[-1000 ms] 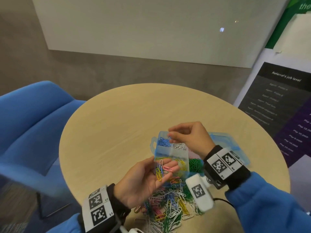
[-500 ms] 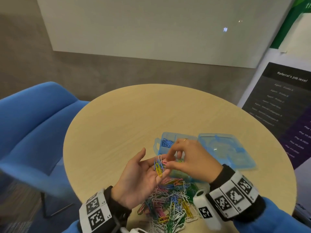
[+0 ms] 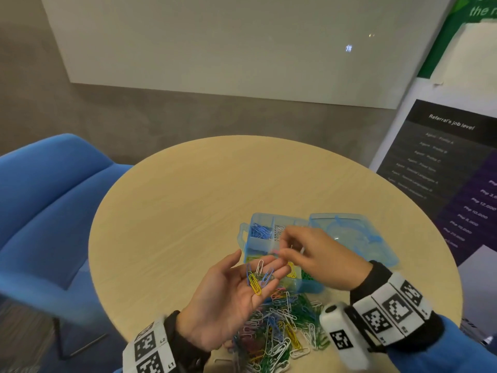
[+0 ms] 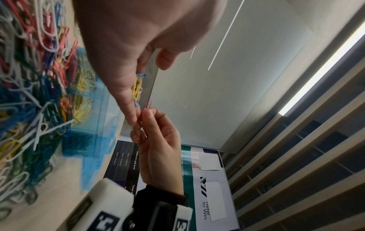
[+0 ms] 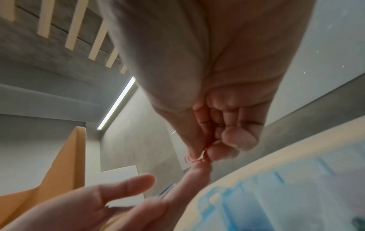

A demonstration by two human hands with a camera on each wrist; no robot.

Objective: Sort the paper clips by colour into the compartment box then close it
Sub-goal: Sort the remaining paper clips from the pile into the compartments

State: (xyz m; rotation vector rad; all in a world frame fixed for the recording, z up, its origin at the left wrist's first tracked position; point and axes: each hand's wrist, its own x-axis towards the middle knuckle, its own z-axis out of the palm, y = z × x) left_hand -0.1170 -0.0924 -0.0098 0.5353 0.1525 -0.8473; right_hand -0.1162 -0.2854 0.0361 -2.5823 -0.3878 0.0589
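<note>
Loose clips (image 3: 279,335): heaped at the table's near edge.
Left hand (image 3: 236,294): palm up, fingers relaxed, cradling a few clips (image 3: 256,277).
Right hand (image 3: 320,258): fingertips pinch a pink clip (image 4: 145,107), seen clearly only in the wrist views.
Box (image 3: 269,238): lid open, right of centre.
Table (image 3: 188,200): far half bare.

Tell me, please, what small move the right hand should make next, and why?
Probably carry the pink clip pinched in the right hand over to the open box and drop it in the pink compartment. The left hand lies open with yellow, blue and white clips waiting.
</note>
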